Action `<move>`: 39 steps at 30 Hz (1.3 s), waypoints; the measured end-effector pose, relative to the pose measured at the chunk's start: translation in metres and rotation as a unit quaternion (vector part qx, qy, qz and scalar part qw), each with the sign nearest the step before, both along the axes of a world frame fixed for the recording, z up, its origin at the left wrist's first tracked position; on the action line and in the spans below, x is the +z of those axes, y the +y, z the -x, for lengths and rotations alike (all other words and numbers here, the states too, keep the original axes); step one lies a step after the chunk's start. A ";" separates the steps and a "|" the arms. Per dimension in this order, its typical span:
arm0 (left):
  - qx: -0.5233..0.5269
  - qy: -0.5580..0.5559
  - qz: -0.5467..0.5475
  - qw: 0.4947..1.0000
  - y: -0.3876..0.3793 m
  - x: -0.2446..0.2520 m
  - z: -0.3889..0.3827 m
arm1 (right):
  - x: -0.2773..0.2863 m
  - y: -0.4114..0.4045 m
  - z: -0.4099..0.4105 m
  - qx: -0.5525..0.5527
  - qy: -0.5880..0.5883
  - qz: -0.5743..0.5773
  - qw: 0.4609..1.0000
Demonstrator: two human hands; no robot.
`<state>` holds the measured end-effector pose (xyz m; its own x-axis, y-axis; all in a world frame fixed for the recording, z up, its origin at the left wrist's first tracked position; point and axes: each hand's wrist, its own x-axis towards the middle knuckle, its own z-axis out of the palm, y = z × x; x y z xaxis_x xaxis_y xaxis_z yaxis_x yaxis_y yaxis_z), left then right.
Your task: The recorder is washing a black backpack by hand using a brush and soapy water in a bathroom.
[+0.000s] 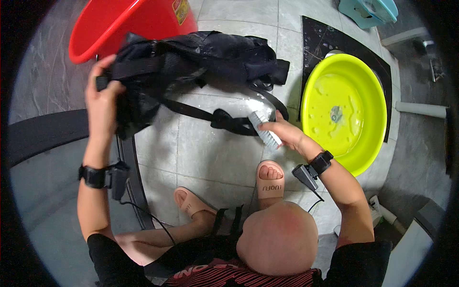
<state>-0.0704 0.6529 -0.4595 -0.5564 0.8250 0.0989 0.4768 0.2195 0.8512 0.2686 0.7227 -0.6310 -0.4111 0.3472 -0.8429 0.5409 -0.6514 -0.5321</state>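
My left hand (pixel 102 89) grips the left end of a wet black fabric bag (pixel 215 57) with straps, just below the red tub. A long black strap (pixel 190 109) loops down from the bag towards my right hand (pixel 283 131). That hand holds a scrub brush (pixel 265 131) with a white back and pale grey bristles, its bristles turned to the lower left. The strap passes beside the brush and behind my right fingers; whether those fingers also hold it, I cannot tell. Suds glisten on the tiles by the strap.
A yellow-green basin (pixel 369 143) with shallow soapy water stands at the right, partly on a black floor panel (pixel 315 39). At the upper left is a large red tub (pixel 143 21). A light blue plastic container (pixel 371 12) sits at the top right. My slippered feet rest on grey tiles (pixel 215 161).
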 end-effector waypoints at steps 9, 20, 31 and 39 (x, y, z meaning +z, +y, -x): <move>-0.030 0.264 -0.109 0.958 0.006 0.136 -0.023 | 0.052 0.070 0.027 -0.193 0.150 -0.110 0.963; 0.118 -0.256 0.106 0.954 -0.047 0.051 0.007 | 0.214 0.236 0.026 0.047 0.150 -0.400 0.903; -0.252 0.223 0.174 0.926 0.040 -0.171 -0.087 | 0.083 0.216 0.088 0.193 0.020 -0.495 0.847; -0.176 -0.068 0.231 0.954 0.056 -0.238 -0.114 | 0.044 0.206 0.092 0.119 0.001 -0.565 0.816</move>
<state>0.0433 0.7087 -0.6974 -0.2185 0.9012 -0.3743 0.4823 0.4331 0.7614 0.1763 0.9284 -0.5868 -0.5813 0.8128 -0.0389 0.5793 0.3798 -0.7212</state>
